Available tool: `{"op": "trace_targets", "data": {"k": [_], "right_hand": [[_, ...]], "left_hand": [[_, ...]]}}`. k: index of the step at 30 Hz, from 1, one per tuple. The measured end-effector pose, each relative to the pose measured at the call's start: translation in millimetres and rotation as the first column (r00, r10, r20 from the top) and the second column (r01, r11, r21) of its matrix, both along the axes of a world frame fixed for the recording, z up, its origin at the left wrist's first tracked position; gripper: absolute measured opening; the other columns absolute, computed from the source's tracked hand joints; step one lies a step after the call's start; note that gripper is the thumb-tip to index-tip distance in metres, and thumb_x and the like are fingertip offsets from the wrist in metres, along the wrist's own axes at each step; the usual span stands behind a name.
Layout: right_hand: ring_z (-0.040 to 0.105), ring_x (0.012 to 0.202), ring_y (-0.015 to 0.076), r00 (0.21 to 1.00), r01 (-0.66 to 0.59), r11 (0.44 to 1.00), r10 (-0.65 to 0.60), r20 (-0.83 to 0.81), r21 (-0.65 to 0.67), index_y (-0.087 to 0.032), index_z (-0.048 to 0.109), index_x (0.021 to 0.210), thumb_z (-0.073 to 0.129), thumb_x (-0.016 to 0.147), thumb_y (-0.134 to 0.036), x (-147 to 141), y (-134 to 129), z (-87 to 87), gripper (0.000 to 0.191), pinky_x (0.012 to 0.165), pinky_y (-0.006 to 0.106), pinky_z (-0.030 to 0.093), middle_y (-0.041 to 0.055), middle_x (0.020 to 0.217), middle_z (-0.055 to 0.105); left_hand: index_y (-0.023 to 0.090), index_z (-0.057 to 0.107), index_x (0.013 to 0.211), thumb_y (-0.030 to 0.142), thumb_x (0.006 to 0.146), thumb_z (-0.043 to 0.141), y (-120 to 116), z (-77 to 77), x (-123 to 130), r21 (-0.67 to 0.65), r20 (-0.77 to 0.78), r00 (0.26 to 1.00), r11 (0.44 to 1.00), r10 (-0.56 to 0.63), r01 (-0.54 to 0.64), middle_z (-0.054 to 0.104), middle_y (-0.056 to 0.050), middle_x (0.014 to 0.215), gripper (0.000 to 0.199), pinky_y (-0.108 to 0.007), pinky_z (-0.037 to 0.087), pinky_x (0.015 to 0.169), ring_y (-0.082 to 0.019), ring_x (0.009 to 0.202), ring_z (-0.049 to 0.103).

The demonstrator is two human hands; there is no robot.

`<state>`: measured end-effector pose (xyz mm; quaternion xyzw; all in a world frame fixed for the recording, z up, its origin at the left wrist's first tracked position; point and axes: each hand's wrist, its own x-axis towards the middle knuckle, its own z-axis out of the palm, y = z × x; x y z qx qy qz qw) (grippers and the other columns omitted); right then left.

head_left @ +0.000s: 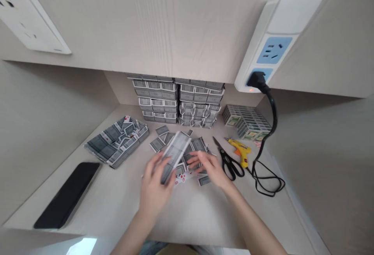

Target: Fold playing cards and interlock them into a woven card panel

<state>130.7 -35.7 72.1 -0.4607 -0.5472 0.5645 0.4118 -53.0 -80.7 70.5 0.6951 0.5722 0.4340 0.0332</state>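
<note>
My left hand (154, 183) is closed around the lower end of a long strip of joined playing cards (179, 146), grey patterned backs showing, tilted up to the right. My right hand (210, 167) is just right of the strip, fingers apart, above a heap of loose playing cards (199, 146); nothing shows in its grip. Some face-up red-suited cards (182, 177) lie below the strip, and a single card (204, 180) sits under my right hand. Behind are more scattered cards (157, 144). The strip looks slightly blurred.
Left stands an open card-built box (117, 157) with loose cards inside, near a black phone (67, 194). Stacked card blocks (157, 103) line the back. On the right are scissors (229, 163), a yellow glue gun (241, 149), its cable (270, 177), boxed decks (248, 118) and a power strip (274, 48).
</note>
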Motion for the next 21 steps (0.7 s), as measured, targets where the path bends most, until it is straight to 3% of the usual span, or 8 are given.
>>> {"op": "trace_targets", "data": {"k": [2, 4, 6, 8, 12, 15, 18, 21], "right_hand": [[0.062, 0.065, 0.0188, 0.997, -0.033, 0.994, 0.026, -0.068, -0.102, -0.020, 0.058, 0.093, 0.054, 0.073, -0.049, -10, -2, 5.4, 0.035, 0.049, 0.027, 0.049, 0.0028, 0.073, 0.064], [0.061, 0.062, 0.0180, 0.986, 0.126, 0.984, -0.138, -0.094, -0.123, -0.020, 0.057, 0.091, 0.059, 0.070, -0.046, -10, -3, 3.3, 0.034, 0.047, 0.026, 0.049, 0.0022, 0.075, 0.064], [0.061, 0.064, 0.0180, 0.943, 0.293, 0.944, -0.312, -0.118, -0.155, -0.020, 0.056, 0.093, 0.061, 0.069, -0.044, 0, -4, -4.3, 0.034, 0.049, 0.027, 0.049, 0.0032, 0.082, 0.065], [0.061, 0.063, 0.0188, 0.886, 0.393, 0.887, -0.436, -0.157, -0.244, -0.022, 0.054, 0.099, 0.063, 0.066, -0.043, 16, -8, -13.8, 0.040, 0.049, 0.029, 0.049, 0.0028, 0.085, 0.065], [0.063, 0.071, 0.0197, 0.799, 0.468, 0.788, -0.570, -0.189, -0.400, -0.023, 0.056, 0.095, 0.068, 0.063, -0.037, 45, -29, -28.3, 0.038, 0.054, 0.028, 0.050, 0.0021, 0.090, 0.067], [0.064, 0.076, 0.0219, 0.760, 0.461, 0.762, -0.604, -0.241, -0.454, -0.020, 0.058, 0.095, 0.070, 0.061, -0.035, 54, -50, -34.5, 0.038, 0.057, 0.028, 0.050, 0.0044, 0.094, 0.067], [0.064, 0.079, 0.0247, 0.739, 0.465, 0.723, -0.635, -0.226, -0.512, -0.018, 0.060, 0.092, 0.071, 0.060, -0.035, 55, -64, -39.1, 0.038, 0.058, 0.030, 0.050, 0.0059, 0.091, 0.068], [0.064, 0.081, 0.0256, 0.731, 0.462, 0.705, -0.646, -0.220, -0.538, -0.018, 0.061, 0.092, 0.071, 0.060, -0.036, 54, -71, -41.1, 0.038, 0.058, 0.030, 0.050, 0.0055, 0.086, 0.069]], "left_hand": [[0.024, 0.053, 0.107, 0.021, 0.078, 0.054, -1, -0.8, 21, 0.007, -0.033, 0.992, 0.993, -0.119, 0.119, 0.047, -0.008, 0.121, 0.029, -0.042, 0.039, 0.094, -0.023, 0.112, 0.046], [0.024, 0.051, 0.110, 0.022, 0.079, 0.053, -2, 0.8, 36, -0.025, -0.035, 0.961, 0.962, -0.274, 0.273, 0.045, -0.009, 0.124, 0.032, -0.041, 0.040, 0.094, -0.023, 0.113, 0.045], [0.024, 0.048, 0.115, 0.029, 0.077, 0.055, 4, 4.8, 40, -0.098, -0.046, 0.875, 0.874, -0.482, 0.476, 0.043, -0.009, 0.127, 0.039, -0.038, 0.040, 0.094, -0.022, 0.116, 0.043], [0.024, 0.048, 0.116, 0.033, 0.078, 0.055, 20, 9.2, 35, -0.156, -0.074, 0.833, 0.832, -0.548, 0.533, 0.044, -0.009, 0.126, 0.040, -0.039, 0.037, 0.097, -0.023, 0.118, 0.041], [0.022, 0.046, 0.119, 0.034, 0.079, 0.052, 76, 11.2, 15, -0.263, -0.214, 0.899, 0.909, -0.381, 0.323, 0.050, -0.009, 0.118, 0.042, -0.040, 0.036, 0.096, -0.024, 0.114, 0.042], [0.020, 0.038, 0.127, 0.036, 0.074, 0.057, 113, 6.9, 12, -0.421, -0.347, 0.845, 0.872, -0.408, 0.249, 0.051, -0.010, 0.119, 0.058, -0.036, 0.040, 0.090, -0.025, 0.111, 0.047], [0.019, 0.053, 0.113, 0.030, 0.079, 0.049, 132, 3.4, 21, -0.553, -0.500, 0.739, 0.823, -0.451, 0.129, 0.060, -0.012, 0.107, 0.036, -0.034, 0.044, 0.080, -0.024, 0.097, 0.057], [0.014, 0.064, 0.087, 0.019, 0.082, 0.039, 138, 6.0, 27, -0.579, -0.549, 0.701, 0.812, -0.455, 0.074, 0.065, -0.015, 0.089, 0.025, -0.034, 0.045, 0.073, -0.025, 0.085, 0.062]]}}
